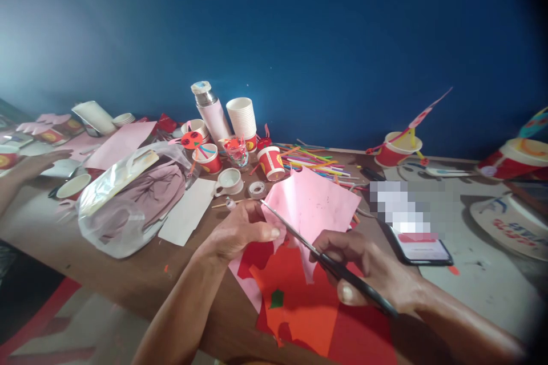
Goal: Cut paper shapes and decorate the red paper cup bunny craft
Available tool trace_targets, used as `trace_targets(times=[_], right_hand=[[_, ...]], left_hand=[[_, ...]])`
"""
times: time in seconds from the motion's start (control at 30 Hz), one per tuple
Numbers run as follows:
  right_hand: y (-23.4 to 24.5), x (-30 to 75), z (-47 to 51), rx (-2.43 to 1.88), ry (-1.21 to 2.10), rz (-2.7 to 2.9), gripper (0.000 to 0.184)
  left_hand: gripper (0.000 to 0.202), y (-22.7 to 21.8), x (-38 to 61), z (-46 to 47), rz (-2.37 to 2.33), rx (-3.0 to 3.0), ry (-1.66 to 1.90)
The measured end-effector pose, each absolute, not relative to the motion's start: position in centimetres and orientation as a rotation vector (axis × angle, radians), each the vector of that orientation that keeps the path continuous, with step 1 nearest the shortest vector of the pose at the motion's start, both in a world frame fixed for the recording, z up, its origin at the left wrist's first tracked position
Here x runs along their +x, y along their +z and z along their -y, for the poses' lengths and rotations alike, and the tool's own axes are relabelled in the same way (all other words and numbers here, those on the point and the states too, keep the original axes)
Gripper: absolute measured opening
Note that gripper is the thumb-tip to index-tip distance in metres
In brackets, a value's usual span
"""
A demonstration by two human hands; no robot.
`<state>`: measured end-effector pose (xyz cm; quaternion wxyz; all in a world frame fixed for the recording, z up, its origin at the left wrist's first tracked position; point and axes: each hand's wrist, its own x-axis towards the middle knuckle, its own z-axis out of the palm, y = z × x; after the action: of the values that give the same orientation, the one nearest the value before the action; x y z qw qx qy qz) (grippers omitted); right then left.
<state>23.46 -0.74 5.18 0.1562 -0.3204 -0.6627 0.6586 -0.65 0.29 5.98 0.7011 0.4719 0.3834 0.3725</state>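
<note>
My left hand pinches the lower left edge of a pink paper sheet, thumb on top. My right hand is closed around the black handles of a pair of scissors. The blades run up and left across the pink sheet's near edge. Under both hands lie red and orange paper sheets with a small green scrap on them.
A phone lies to the right of my hands. Behind stand paper cups, a steel flask, coloured straws, a tape roll and decorated cups. A plastic bag with cloth lies left. Another person's hand rests at far left.
</note>
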Motion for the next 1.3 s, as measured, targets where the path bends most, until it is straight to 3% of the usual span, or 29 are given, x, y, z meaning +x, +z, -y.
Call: trace_targets(times=[0.3, 0.6, 0.67, 0.83, 1.13, 1.3], right_hand=[[4.6, 24.0, 0.2, -0.880, 1.885, 1.907, 0.021], [4.8, 22.5, 1.2, -0.824, 1.823, 1.678, 0.053], [4.8, 22.1, 1.5, -0.813, 1.810, 1.646, 0.052], [4.5, 21.7, 2.0, -0.783, 1.829, 1.611, 0.049], [6.5, 22.2, 2.6, -0.774, 1.802, 1.637, 0.052], [7.0, 22.2, 2.7, -0.722, 1.797, 1.642, 0.041]], left_hand=[[0.008, 6.0, -0.3, -0.4, -0.822, 1.065, 0.825], [0.015, 6.1, 2.5, 0.8, -0.732, 0.922, 1.168], [0.020, 6.1, 3.2, 1.0, -0.710, 0.894, 1.243], [0.008, 6.4, 3.8, 1.2, -0.663, 0.842, 1.312], [0.011, 8.7, 2.8, 0.6, -0.628, 0.887, 1.221], [0.011, 9.5, 2.5, 0.6, -0.656, 0.896, 1.200]])
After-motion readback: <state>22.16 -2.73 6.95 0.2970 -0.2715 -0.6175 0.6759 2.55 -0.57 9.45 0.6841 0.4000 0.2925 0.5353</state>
